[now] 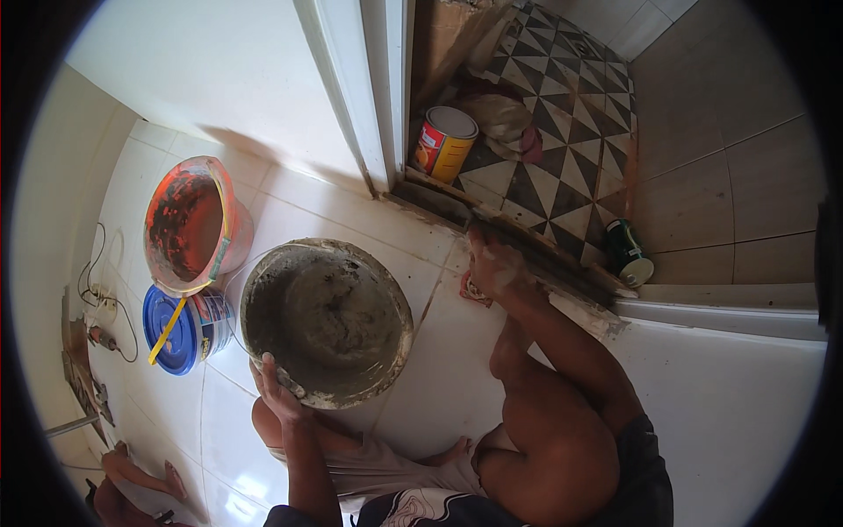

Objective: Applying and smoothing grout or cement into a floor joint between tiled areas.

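Observation:
My left hand grips the near-left rim of a large, cement-caked bucket, which holds wet grey mortar residue. My right hand reaches to a narrow doorway channel between the white floor and the patterned tiles. Its fingers are curled around something I cannot make out, possibly a grey tool. A small red-and-white object lies beside that hand, partly hidden by it.
An orange bucket and blue-lidded pail stand left, near cables and tools. Another person's legs show lower left. Beyond the doorway are a red-and-yellow can, cloth and green can.

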### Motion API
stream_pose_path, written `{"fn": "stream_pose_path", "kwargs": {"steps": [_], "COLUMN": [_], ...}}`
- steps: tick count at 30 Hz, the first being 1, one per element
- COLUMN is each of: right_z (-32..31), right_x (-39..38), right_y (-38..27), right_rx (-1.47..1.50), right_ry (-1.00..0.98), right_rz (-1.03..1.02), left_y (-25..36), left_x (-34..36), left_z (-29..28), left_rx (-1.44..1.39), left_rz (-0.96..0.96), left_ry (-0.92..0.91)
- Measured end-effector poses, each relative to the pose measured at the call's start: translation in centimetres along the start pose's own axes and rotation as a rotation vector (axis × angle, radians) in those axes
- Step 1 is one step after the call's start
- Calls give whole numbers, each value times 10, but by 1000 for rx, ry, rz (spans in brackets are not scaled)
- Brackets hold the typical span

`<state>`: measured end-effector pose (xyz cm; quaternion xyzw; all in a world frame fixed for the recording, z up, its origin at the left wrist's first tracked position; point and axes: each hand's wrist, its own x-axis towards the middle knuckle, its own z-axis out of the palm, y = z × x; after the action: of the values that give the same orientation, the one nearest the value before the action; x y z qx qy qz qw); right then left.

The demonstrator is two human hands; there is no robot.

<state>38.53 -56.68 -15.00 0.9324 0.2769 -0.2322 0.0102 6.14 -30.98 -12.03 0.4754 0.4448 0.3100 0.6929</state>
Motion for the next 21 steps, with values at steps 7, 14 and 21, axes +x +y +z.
{"fn": "stream_pose_path", "kwargs": {"steps": [7, 14, 21], "right_z": [1, 17, 25], "right_x": [-1, -1, -2], "right_y": [5, 15, 36], "right_rx": [48, 76, 41], "right_ry": [66, 162, 141], "right_rz": [-21, -43, -66], "left_y": [-2, -1, -2], "left_x": [2, 2, -1], "left_z": [-2, 0, -7], "left_rx": [-37, -4, 47], "left_rz": [38, 55, 58], "left_ry": [-21, -6, 78]}}
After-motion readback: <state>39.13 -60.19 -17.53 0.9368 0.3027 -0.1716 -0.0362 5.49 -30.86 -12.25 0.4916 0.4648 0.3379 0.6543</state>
